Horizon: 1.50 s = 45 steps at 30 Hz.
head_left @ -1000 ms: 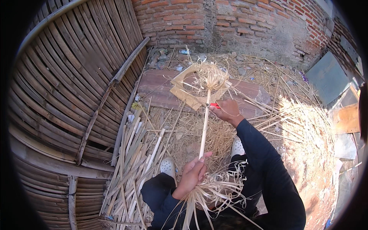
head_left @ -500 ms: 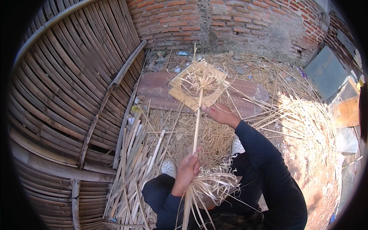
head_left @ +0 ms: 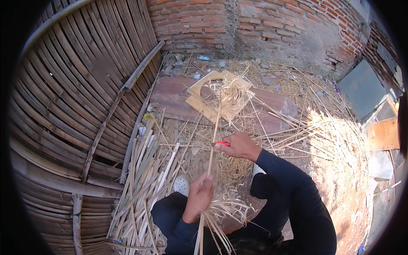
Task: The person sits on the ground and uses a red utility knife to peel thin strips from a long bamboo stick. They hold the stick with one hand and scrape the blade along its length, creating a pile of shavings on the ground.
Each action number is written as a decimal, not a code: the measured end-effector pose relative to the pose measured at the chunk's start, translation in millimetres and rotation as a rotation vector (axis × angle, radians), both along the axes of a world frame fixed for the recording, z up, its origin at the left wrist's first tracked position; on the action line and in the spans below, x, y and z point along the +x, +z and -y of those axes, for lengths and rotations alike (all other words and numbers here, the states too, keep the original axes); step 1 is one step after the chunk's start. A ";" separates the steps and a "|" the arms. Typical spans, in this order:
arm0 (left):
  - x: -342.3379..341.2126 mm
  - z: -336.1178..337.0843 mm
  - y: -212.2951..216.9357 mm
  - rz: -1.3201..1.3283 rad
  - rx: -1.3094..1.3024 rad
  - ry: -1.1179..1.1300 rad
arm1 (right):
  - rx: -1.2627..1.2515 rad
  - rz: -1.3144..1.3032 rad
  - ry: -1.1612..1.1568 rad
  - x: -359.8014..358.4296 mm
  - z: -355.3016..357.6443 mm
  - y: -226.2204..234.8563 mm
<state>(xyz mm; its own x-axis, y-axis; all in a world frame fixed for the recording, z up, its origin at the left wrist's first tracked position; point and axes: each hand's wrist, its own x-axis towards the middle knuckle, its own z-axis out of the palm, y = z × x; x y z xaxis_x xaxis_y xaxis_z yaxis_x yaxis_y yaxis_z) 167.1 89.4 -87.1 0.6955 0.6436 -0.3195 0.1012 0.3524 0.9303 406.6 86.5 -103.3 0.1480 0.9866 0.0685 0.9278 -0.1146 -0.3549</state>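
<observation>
My left hand [head_left: 199, 196] grips a long thin bamboo stick [head_left: 213, 136] near its lower end, just above a curled bundle of shaved strips [head_left: 221, 212]. The stick rises away from me and ends in a frayed tuft of shavings [head_left: 227, 95]. My right hand [head_left: 239, 145] holds a small red-handled knife [head_left: 222, 143] with its blade against the stick, about midway up. Both arms wear dark blue sleeves. I sit with my knees up, white shoes [head_left: 182, 185] showing below the stick.
A pile of split bamboo slats [head_left: 142, 182] lies on my left against a curved woven bamboo wall [head_left: 72, 97]. A flat plywood piece with a round hole [head_left: 199, 100] rests on a reddish slab [head_left: 170, 97]. Straw litter [head_left: 331, 144] covers the ground. A brick wall [head_left: 255, 21] stands behind.
The stick's frayed tip dropped lower and further from me. My right hand slid down the stick toward me with the knife, and my left hand shifted slightly right.
</observation>
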 end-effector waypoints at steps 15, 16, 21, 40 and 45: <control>-7.1 -5.3 -3.3 -0.019 0.124 0.005 | -0.014 0.012 0.202 -30.9 6.0 4.8; -8.7 -6.3 -3.0 -0.047 0.154 0.010 | 0.011 0.024 0.193 -32.0 5.3 8.4; -10.1 2.5 -0.7 -0.080 0.281 -0.020 | 0.146 0.095 -0.103 12.4 -13.3 -13.3; -7.5 9.3 8.6 -0.311 0.788 -0.102 | -0.007 0.075 -0.319 50.5 -19.9 -22.5; -7.3 4.8 10.2 -0.290 0.698 -0.082 | 0.098 -0.028 -0.034 -10.6 6.1 -15.6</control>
